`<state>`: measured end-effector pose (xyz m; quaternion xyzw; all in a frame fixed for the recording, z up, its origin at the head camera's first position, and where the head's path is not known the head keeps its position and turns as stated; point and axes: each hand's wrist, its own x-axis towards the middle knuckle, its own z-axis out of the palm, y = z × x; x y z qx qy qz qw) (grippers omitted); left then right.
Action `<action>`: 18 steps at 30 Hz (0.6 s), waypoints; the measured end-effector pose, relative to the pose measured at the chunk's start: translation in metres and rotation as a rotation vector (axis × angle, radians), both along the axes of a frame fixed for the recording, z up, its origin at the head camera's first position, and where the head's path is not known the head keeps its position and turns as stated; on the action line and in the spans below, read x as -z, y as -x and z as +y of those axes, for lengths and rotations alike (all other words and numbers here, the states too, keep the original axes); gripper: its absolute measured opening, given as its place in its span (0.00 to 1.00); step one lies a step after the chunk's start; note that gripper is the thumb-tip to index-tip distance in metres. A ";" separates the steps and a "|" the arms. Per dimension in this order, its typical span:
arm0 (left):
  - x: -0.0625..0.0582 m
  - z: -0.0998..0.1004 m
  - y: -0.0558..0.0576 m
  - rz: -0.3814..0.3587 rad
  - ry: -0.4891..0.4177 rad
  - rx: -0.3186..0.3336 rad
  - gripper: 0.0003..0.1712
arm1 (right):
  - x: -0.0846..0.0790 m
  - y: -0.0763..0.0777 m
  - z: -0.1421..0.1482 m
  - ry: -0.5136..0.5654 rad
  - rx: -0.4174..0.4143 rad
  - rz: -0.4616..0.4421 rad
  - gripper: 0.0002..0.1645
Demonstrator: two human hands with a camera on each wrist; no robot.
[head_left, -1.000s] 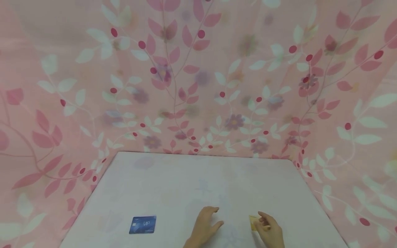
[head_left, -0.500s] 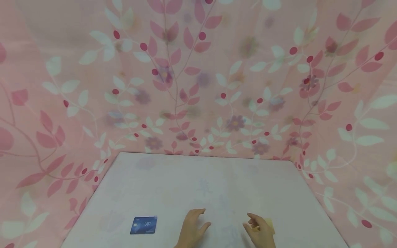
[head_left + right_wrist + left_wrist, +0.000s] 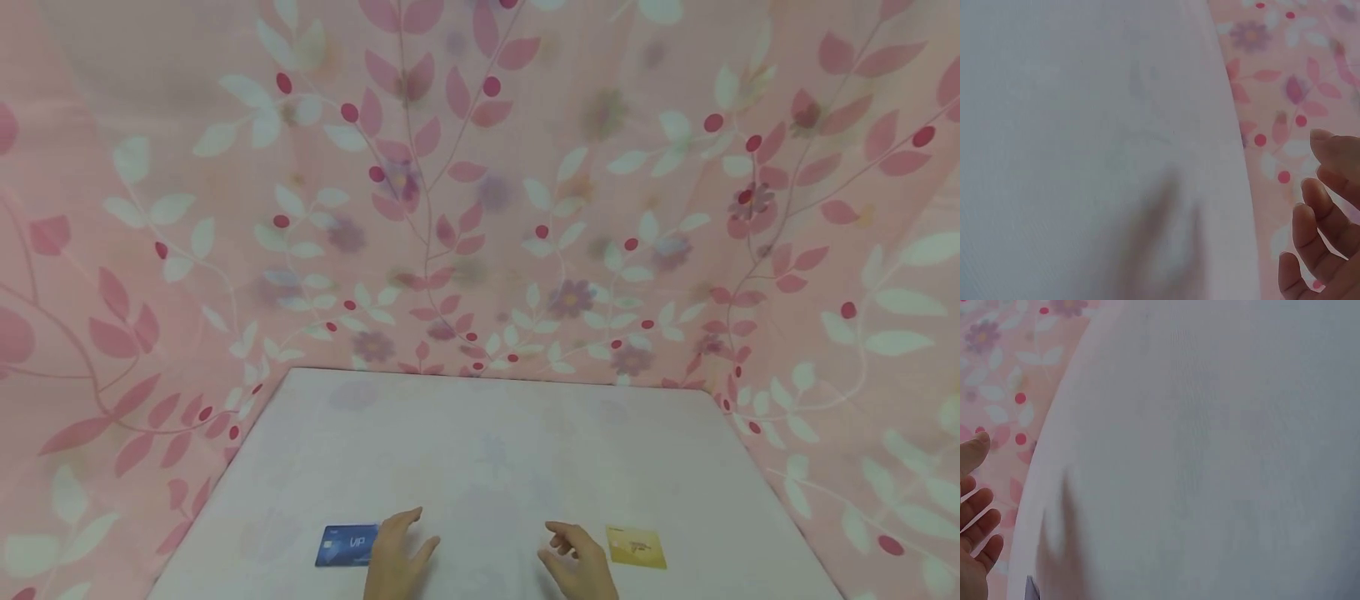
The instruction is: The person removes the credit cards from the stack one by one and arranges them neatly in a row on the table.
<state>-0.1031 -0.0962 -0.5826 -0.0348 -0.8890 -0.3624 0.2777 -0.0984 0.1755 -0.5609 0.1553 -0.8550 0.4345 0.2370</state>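
Note:
A blue card marked VIP (image 3: 345, 546) lies flat on the white table at the left. My left hand (image 3: 394, 557) hovers beside it, covering its right edge in the head view, with thumb and fingers apart and nothing between them. To the right lies a yellow card (image 3: 637, 547) with small print too fine to read. Just left of that card is my right hand (image 3: 579, 560), its fingers loosely bent and holding nothing. In the left wrist view the left fingers (image 3: 979, 528) are spread; the right wrist view has the right fingers (image 3: 1319, 231) relaxed.
The white tabletop (image 3: 487, 450) reaches back to a pink curtain (image 3: 480, 208) with leaves and flowers. The same patterned cloth closes in the left and right sides. A small dark sliver (image 3: 1032, 589), perhaps a card's edge, shows in the left wrist view.
My left hand has moved left to the blue card. The right hand has moved left off the yellow card, which now shows whole. Both cards lie about where they were.

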 end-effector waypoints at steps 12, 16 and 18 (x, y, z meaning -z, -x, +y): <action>-0.001 -0.050 -0.014 -0.190 -0.042 -0.159 0.27 | 0.006 0.005 -0.037 0.007 -0.260 0.085 0.21; -0.004 -0.066 -0.016 -0.156 -0.009 -0.170 0.27 | 0.006 0.008 -0.045 0.015 -0.298 0.090 0.21; -0.004 -0.073 -0.017 -0.153 0.017 -0.168 0.28 | 0.006 0.009 -0.050 0.022 -0.327 0.092 0.20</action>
